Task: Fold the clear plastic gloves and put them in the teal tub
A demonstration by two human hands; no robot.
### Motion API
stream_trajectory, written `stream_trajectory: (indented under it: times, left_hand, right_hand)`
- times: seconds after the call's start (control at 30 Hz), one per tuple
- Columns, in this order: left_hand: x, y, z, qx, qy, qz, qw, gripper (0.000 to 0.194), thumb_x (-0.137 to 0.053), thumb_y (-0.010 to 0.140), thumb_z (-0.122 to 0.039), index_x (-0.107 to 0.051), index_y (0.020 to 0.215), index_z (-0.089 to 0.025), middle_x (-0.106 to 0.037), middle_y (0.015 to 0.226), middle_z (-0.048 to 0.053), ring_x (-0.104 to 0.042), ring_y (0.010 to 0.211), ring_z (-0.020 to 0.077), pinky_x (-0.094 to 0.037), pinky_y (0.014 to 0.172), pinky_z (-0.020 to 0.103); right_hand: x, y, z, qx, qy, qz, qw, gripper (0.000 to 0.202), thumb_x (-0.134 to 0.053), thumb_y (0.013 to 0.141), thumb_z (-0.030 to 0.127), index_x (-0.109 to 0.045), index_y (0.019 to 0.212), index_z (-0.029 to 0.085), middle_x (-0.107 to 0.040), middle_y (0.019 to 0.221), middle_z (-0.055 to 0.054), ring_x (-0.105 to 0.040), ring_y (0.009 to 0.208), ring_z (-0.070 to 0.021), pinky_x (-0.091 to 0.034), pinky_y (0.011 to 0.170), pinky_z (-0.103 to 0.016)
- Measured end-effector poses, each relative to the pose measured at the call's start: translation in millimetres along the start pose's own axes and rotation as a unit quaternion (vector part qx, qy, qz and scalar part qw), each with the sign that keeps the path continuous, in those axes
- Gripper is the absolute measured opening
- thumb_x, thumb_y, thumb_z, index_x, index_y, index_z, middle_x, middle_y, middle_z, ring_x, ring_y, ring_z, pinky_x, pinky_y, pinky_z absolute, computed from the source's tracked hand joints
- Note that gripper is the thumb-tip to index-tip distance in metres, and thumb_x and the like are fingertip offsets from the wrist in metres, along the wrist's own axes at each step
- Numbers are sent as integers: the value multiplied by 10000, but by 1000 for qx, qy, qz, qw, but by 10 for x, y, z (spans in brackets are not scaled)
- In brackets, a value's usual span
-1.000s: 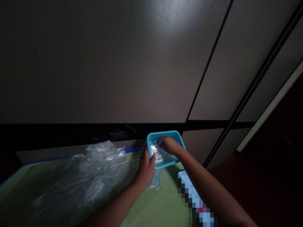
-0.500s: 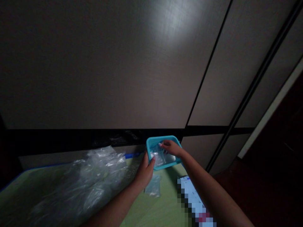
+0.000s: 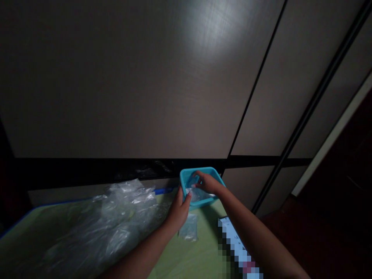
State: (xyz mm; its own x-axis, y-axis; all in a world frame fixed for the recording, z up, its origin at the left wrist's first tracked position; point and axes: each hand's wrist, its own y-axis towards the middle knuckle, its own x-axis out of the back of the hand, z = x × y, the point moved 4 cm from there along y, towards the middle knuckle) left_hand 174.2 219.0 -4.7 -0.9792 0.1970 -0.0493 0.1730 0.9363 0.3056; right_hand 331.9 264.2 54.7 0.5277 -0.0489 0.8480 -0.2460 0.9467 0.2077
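A turquoise basket (image 3: 203, 203) is held up over the green tabletop by my left hand (image 3: 181, 207), with the thumb over the near left rim and the fingers beneath the side. Clear plastic packets (image 3: 199, 195) lie inside it. My right hand (image 3: 205, 183) reaches in from the right with bent fingers; whether they grip a packet is too dim to make out. Just below the basket, a small clear packet (image 3: 188, 227) lies on the tabletop.
A large heap of crumpled clear plastic (image 3: 116, 217) covers the left of the green tabletop (image 3: 174, 259). A lit screen device (image 3: 240, 242), partly blurred, lies at the right under my right forearm. Cabinet panels (image 3: 130, 85) rise behind.
My right hand has shifted slightly inside the basket, its fingers now more spread and curved toward the far left. My left hand keeps its hold on the basket.
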Motion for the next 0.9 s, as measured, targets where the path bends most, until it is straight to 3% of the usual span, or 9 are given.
stream_trajectory:
  times: [0.23,0.47,0.8,0.9]
  left_hand:
    - [0,8,10,-2,9,-5,1000,430,-502,890,-348,-498,1292,-195,-558,1331,98,-466,1274,262,-290,1103,422]
    - [-8,-5,42,3,11,0,1000,457,-493,894,-366,-476,1317,-195,-514,1387,103,-427,1316,262,-268,1119,421]
    - [-9,-16,21,-8,16,5,1000,453,-478,902,-357,-469,1325,-193,-524,1376,111,-454,1294,261,-282,1112,422]
    - [-7,-18,11,-14,15,4,1000,451,-489,898,-349,-471,1323,-201,-526,1376,103,-459,1291,258,-290,1109,420]
  right_hand:
    - [-67,45,1,9,33,22,999,431,-679,697,47,-592,1100,173,-633,764,7,-620,699,-157,-457,659,-261]
    - [-91,24,-13,22,54,8,998,396,-648,686,11,-608,1039,184,-623,772,15,-593,701,-145,-446,661,-255]
    - [-108,18,11,36,57,17,998,353,-716,673,26,-648,992,161,-615,776,21,-569,710,-135,-452,680,-255]
    - [-144,26,-38,27,52,35,998,226,-724,757,130,-635,965,138,-624,816,3,-591,735,-143,-487,696,-289]
